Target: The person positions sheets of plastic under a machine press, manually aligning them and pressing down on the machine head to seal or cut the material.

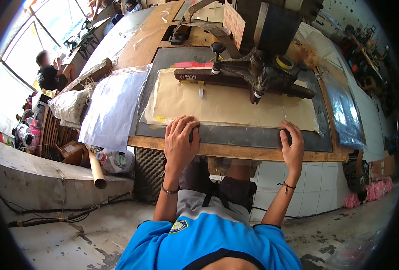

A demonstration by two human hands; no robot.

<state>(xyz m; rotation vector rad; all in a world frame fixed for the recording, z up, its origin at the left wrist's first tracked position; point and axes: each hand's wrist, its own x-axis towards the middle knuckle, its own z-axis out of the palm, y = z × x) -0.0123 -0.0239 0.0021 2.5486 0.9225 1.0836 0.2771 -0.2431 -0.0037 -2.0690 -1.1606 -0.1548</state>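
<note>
My left hand (180,140) lies with fingers stretched out over the near left edge of a tan sheet (235,108). At its near right edge rests my right hand (292,146), fingers extended and thumb apart. A thin clear plastic film (228,162) seems to lie beneath both hands and overhang the table's front edge; its outline is faint. The tan sheet sits on a dark grey mat (249,137). Beyond my hands, a long dark bar (244,82) on a metal press head (258,67) spans the sheet. Whether it touches the sheet I cannot tell.
Clear plastic sheets (114,103) lie at the table's left, and a glossy bluish plastic stack (341,108) at its right. A wooden edge (235,151) borders the table's front. A cardboard tube (97,170) leans below left. Another person (51,74) sits at far left.
</note>
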